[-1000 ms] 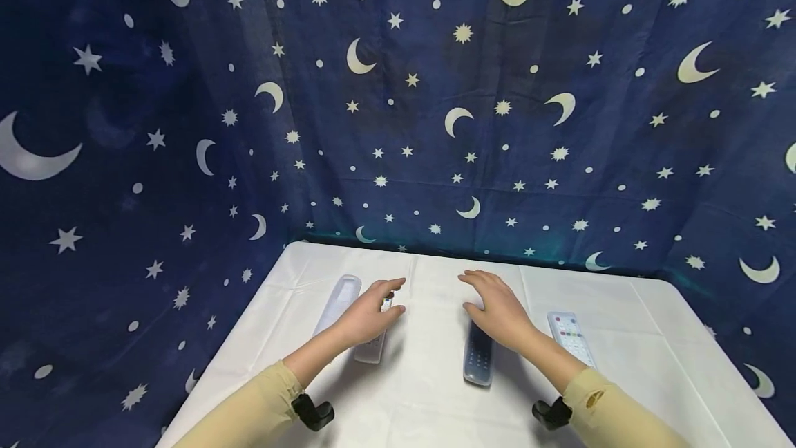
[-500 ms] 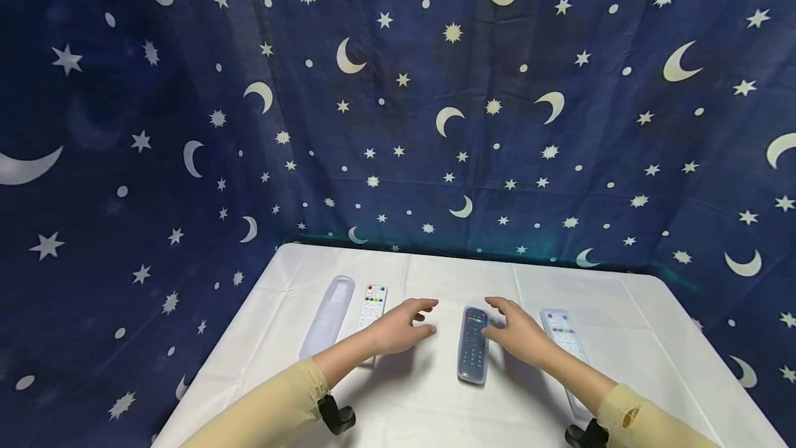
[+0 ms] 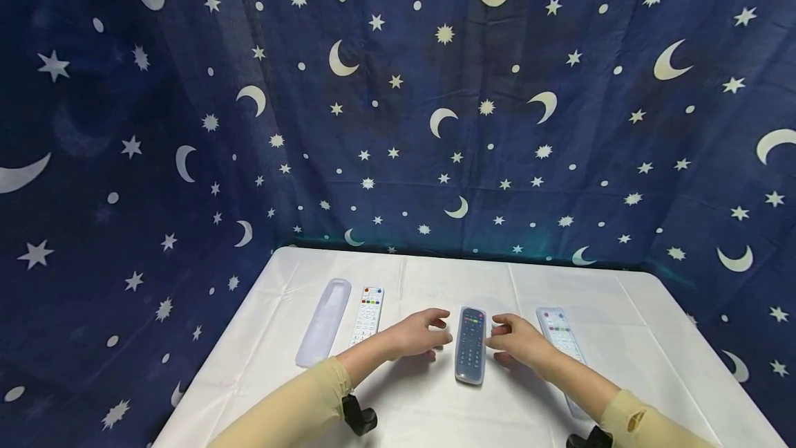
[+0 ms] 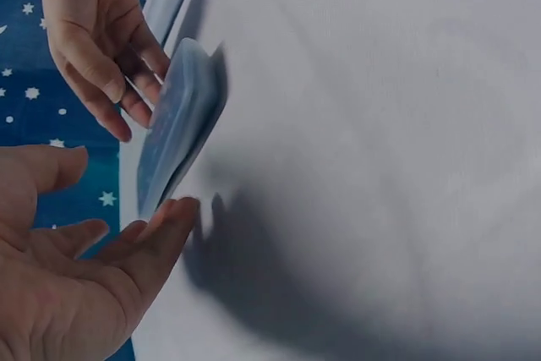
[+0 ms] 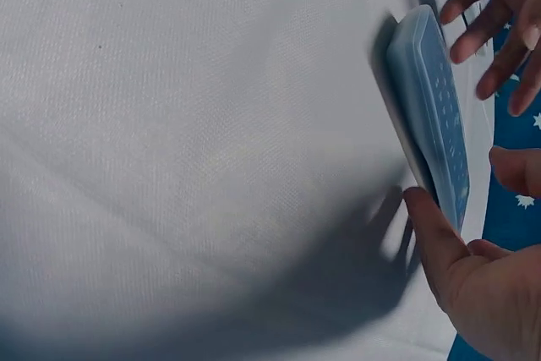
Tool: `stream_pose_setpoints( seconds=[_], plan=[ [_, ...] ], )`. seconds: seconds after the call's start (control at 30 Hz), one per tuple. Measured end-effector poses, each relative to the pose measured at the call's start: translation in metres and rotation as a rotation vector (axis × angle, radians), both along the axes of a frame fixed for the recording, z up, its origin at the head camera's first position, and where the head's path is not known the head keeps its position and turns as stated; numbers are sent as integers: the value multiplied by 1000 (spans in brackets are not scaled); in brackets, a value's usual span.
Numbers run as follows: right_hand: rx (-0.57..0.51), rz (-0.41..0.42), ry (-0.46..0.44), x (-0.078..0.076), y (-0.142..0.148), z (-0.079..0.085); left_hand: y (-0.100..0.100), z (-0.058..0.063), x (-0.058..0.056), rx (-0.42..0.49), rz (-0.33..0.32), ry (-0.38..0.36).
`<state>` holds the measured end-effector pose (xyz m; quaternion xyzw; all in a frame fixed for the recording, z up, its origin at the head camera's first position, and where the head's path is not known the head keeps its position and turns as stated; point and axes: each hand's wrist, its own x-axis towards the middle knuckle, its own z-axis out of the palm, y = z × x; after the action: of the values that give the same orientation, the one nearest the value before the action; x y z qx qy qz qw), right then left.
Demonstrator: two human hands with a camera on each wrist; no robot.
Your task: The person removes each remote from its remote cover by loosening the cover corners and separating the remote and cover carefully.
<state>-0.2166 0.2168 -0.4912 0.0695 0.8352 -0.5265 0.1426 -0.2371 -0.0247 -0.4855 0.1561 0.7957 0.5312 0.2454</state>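
A dark remote control [image 3: 470,346] in a clear sleeve lies on the white tablecloth, buttons facing up, between my two hands. My left hand [image 3: 418,334] hovers at its left side with fingers loosely bent and nothing in them. On the other side, my right hand [image 3: 521,341] has its fingertips right by the remote's right edge. From the left wrist, the sleeved remote [image 4: 182,120] shows edge-on, fingertips of both hands close to it. The right wrist view also has the remote [image 5: 429,103], with the right forefinger [image 5: 427,217] at its near end.
To the left lie a white remote [image 3: 368,315] and an empty translucent sleeve [image 3: 325,323]. A white remote in a clear sleeve [image 3: 560,332] is partly hidden under my right forearm. Behind the table [image 3: 435,275] hangs a dark blue curtain [image 3: 398,123] with moons and stars.
My left hand has moved right, from over the white remote to beside the dark one. My right hand has shifted off the dark remote to its right side. The remotes stay on the table.
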Motion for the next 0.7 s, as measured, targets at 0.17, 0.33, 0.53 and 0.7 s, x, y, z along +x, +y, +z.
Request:
stream_pose_setpoints(
  seconds=[0.17, 0.33, 0.53, 0.7],
  plan=[
    [-79, -30, -45, 0, 1, -3, 12, -9, 0, 81, 82, -148],
    [-145, -67, -109, 0, 2, -6, 21, -11, 0, 109, 131, -240],
    [-196, -85, -137, 0, 0, -10, 31, -10, -1, 53, 115, -213],
    [-216, -73, -136, -2, -4, -13, 39, -14, -1, -7, 128, -162]
  ],
)
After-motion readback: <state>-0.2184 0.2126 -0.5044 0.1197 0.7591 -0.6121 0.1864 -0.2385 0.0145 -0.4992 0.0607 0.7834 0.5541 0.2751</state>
